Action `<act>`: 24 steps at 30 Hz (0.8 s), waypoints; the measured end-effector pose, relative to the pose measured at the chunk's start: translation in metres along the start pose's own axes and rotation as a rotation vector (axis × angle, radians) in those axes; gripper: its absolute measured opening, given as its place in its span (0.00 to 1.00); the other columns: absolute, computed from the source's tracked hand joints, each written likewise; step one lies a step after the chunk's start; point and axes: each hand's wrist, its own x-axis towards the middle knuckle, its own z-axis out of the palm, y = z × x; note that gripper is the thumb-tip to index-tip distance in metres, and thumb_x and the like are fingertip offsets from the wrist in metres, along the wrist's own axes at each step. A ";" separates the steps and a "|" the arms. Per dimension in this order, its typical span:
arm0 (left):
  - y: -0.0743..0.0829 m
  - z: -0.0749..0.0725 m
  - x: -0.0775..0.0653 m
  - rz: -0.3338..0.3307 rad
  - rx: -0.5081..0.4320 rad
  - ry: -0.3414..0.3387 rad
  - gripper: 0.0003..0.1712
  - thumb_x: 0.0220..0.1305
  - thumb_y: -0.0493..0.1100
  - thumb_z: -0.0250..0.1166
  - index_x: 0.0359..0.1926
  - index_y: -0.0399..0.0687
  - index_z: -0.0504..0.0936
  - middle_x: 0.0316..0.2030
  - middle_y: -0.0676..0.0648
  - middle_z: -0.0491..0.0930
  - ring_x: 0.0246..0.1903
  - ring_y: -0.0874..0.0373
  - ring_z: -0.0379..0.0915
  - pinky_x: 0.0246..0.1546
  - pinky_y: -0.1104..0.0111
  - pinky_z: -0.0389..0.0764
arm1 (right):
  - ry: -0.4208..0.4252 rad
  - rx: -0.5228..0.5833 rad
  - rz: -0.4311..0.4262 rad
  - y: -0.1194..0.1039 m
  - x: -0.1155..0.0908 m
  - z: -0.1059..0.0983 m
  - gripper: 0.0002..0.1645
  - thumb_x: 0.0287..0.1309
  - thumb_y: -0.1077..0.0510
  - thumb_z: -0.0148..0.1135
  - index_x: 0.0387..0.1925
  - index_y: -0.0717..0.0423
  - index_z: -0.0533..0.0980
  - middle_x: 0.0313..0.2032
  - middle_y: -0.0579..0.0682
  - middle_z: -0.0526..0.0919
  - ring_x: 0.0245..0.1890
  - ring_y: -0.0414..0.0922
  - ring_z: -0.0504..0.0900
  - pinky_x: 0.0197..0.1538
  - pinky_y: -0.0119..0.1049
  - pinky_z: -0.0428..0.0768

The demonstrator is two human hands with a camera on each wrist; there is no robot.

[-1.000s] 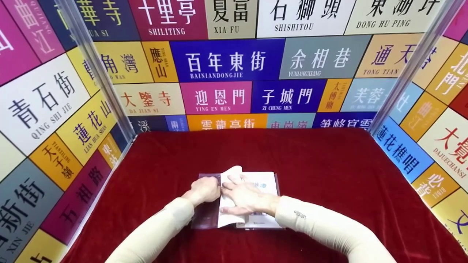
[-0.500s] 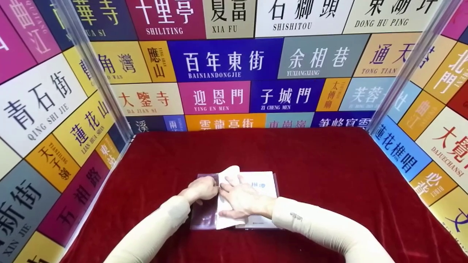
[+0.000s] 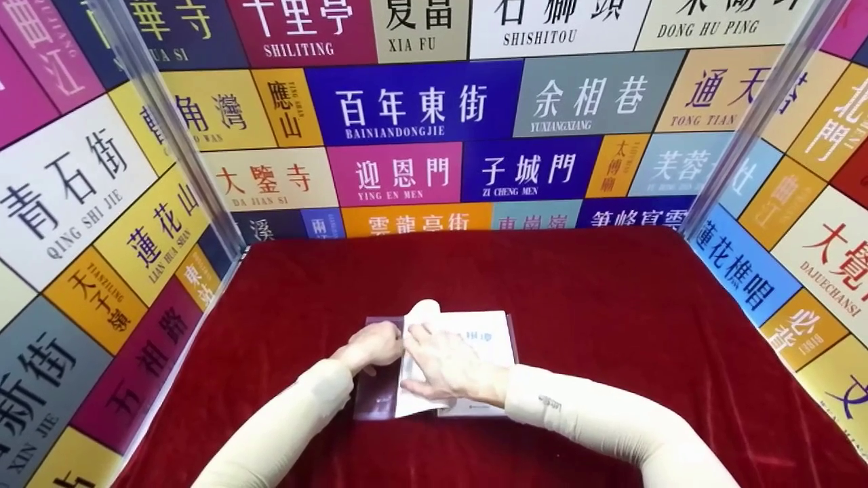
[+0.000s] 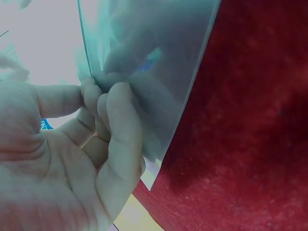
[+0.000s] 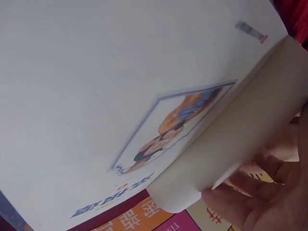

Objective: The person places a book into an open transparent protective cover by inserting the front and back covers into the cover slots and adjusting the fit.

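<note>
Bright, even light all round me; wall panels (image 3: 413,102) mostly crisp, side ones stretched toward head view's edges. White page (image 3: 498,362) nearly washed out. Left-wrist view: teal cast, upper left blown pale, soft shadow across red surface (image 4: 250,96). Right-wrist view: dimmer, greyish, barcode (image 5: 251,31) blurred, right hand (image 5: 269,197) shaded.

Behind the far edge of the desk (image 3: 576,285), a maroon panel (image 3: 305,30) read SHILITING, a blue panel (image 3: 413,102) BAINIANDONGJIE, a pink panel (image 3: 395,175) YING EN MEN. Beyond the left edge, a white panel (image 3: 73,190) read QING SHI JIE. Blue characters (image 5: 114,196) on the white booklet (image 5: 96,96) were illegible.
</note>
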 end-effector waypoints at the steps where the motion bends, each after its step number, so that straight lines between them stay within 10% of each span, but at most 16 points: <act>1: 0.000 -0.001 0.000 0.001 -0.004 0.001 0.13 0.73 0.46 0.60 0.30 0.48 0.83 0.32 0.42 0.84 0.18 0.49 0.84 0.17 0.60 0.87 | 0.010 0.027 -0.005 0.002 -0.001 -0.002 0.38 0.68 0.29 0.69 0.62 0.54 0.80 0.56 0.51 0.81 0.53 0.48 0.82 0.57 0.43 0.89; 6: 0.000 -0.001 -0.002 0.010 -0.005 0.008 0.15 0.71 0.43 0.58 0.24 0.50 0.78 0.25 0.45 0.78 0.16 0.50 0.83 0.17 0.59 0.87 | 0.001 0.234 -0.004 0.019 -0.008 -0.012 0.25 0.70 0.40 0.72 0.55 0.55 0.84 0.59 0.54 0.84 0.58 0.50 0.87 0.60 0.45 0.91; 11: 0.000 0.000 -0.001 0.002 -0.011 0.018 0.14 0.72 0.44 0.58 0.27 0.50 0.81 0.30 0.43 0.82 0.17 0.49 0.82 0.17 0.59 0.87 | -0.042 0.351 0.015 0.038 -0.017 -0.014 0.36 0.68 0.40 0.72 0.67 0.59 0.81 0.75 0.62 0.79 0.76 0.59 0.81 0.76 0.54 0.83; 24: 0.003 0.004 -0.001 -0.027 0.070 0.052 0.14 0.71 0.43 0.58 0.26 0.48 0.81 0.31 0.41 0.86 0.14 0.50 0.82 0.15 0.60 0.84 | -0.122 0.196 -0.070 0.045 -0.022 -0.010 0.46 0.72 0.30 0.64 0.77 0.56 0.77 0.81 0.60 0.76 0.83 0.63 0.72 0.85 0.57 0.72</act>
